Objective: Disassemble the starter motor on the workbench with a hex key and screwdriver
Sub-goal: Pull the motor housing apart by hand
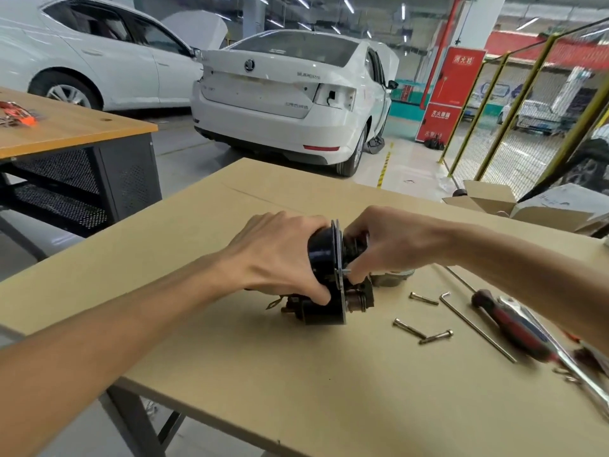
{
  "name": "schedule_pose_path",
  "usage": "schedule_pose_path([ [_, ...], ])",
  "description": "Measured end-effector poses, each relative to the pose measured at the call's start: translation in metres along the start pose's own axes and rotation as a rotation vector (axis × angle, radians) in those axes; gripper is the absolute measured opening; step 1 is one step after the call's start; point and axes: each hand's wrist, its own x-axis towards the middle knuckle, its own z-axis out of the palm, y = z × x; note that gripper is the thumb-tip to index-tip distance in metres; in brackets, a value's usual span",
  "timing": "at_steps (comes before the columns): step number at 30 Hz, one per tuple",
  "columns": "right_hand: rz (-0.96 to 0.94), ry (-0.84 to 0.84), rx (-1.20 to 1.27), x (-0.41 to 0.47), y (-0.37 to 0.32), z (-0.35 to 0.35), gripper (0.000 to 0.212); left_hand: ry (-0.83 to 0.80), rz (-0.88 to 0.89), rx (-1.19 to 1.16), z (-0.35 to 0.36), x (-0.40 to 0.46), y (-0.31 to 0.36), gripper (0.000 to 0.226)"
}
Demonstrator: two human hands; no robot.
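Observation:
The black starter motor (pixel 324 258) lies on its side at the middle of the cardboard-covered workbench (pixel 296 390). My left hand (pixel 280 255) grips its round black housing from the left. My right hand (pixel 392 242) holds the gear end of the starter motor, its fingers curled around the parts behind the flat plate. Three loose bolts (pixel 423 298) (pixel 408 328) (pixel 436 337) lie to the right of the motor. The long hex key (pixel 474 324) and the red-and-black screwdriver (pixel 514 328) lie further right, under my right forearm.
A grey metal part (pixel 392 279) sits just behind the motor. A shiny wrench (pixel 560 347) lies beside the screwdriver. Open cardboard boxes (pixel 494 201) stand at the right back edge. Another bench (pixel 66 127) and white cars (pixel 290 100) are beyond.

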Motion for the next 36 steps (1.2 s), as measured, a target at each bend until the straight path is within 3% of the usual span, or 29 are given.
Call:
schedule_pose_path([
  [4,-0.084,0.127,-0.073,-0.004,-0.001,0.005,0.018,-0.002,0.115,-0.007,-0.006,-0.004,-0.007,0.051],
  [8,-0.128,0.180,-0.060,-0.014,0.006,0.010,0.020,-0.062,0.203,0.016,-0.010,0.006,-0.006,0.057],
  [12,-0.151,0.177,-0.055,-0.018,0.010,0.014,0.018,-0.098,0.183,0.056,-0.010,0.009,-0.004,0.059],
  [15,-0.136,0.229,-0.092,-0.021,0.009,0.018,0.021,-0.124,0.153,0.091,-0.010,0.009,-0.002,0.048],
  [19,-0.086,0.273,-0.129,-0.023,0.006,0.025,0.018,-0.161,0.149,0.139,-0.013,0.015,0.000,0.057],
  [28,-0.173,0.200,-0.090,-0.024,0.000,0.016,0.031,-0.138,0.340,-0.007,-0.018,0.007,-0.013,0.046],
  [31,-0.165,0.203,-0.128,-0.024,-0.002,0.017,0.031,-0.108,0.315,0.031,-0.013,0.008,-0.016,0.048],
  [36,-0.150,0.279,-0.358,-0.042,-0.001,0.022,0.020,-0.213,0.113,0.158,-0.014,-0.009,-0.054,0.048],
])
